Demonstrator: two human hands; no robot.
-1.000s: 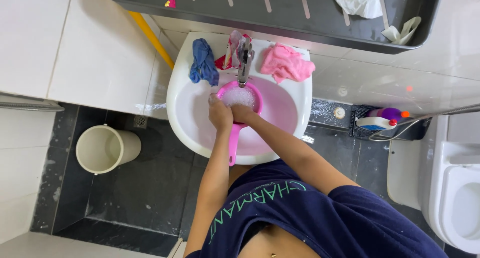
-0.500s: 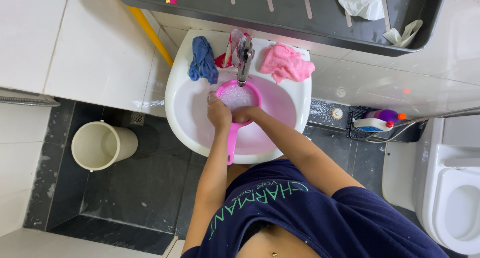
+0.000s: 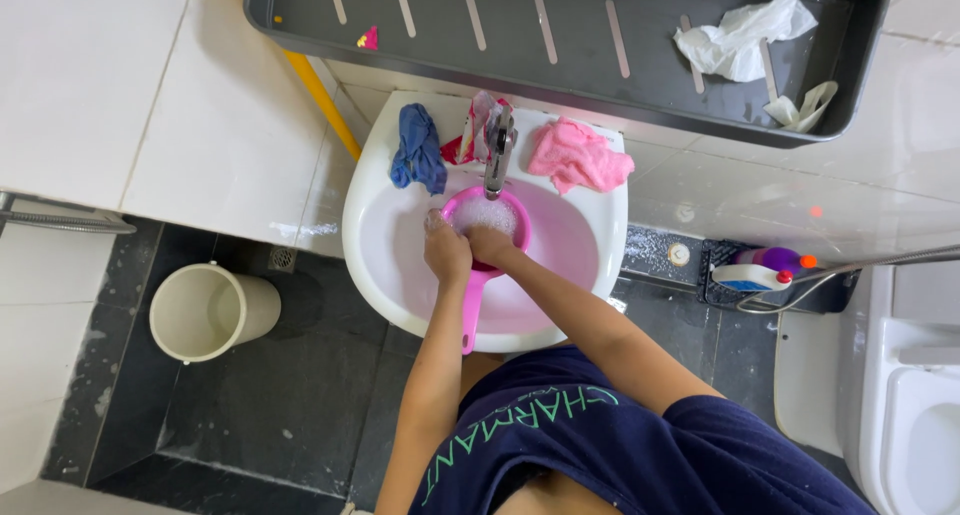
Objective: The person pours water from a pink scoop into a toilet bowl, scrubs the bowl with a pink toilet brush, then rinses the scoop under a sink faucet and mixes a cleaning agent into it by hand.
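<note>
Pink strainer (image 3: pixel 486 220) is staying under the tap (image 3: pixel 497 147); I'm keeping both hands, left (image 3: pixel 446 253) and right (image 3: pixel 492 245), fingers curled gripping its rim, rinsing continuing unchanged.

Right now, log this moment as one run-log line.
left hand: grips pink scoop rim | right hand: inside scoop, on suds | scoop: under faucet, over white sink | rim: blue rag, pink cloth

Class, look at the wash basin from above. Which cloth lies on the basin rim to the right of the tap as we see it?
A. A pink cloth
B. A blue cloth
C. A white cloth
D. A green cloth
A: the pink cloth lies on the basin rim right of the tap in the picture, while the blue cloth lies on its left.
</note>
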